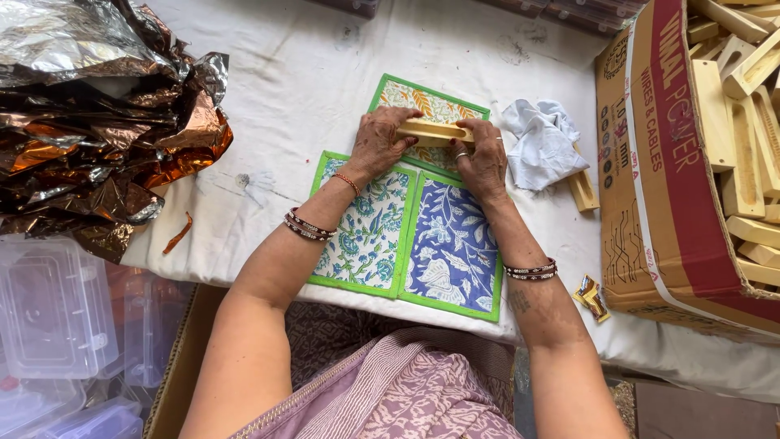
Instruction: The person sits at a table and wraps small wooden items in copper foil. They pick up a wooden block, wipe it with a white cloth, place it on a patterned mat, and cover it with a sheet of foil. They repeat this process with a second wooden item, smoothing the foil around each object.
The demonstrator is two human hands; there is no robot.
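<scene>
Wooden block [433, 132] sits pinched in the grip of left hand [380, 142] and right hand [486, 158] over three printed cloth mats [370, 236]; beside them, a carton [650, 162] holds many more blocks.

The person's arms are bare from the upper arm down, with no sleeves in sight. The left hand [382, 142] has a thin orange-red thread tied at the wrist and, further up the forearm, a pair of dark bangles set with pale stones; the right hand [485, 162] wears a silver-coloured ring on one finger, a matching pair of dark studded bangles on the forearm, and a small dark tattoo mark just above them. Across the lap lies a mauve garment printed with pale floral shapes and edged with a striped band.
</scene>
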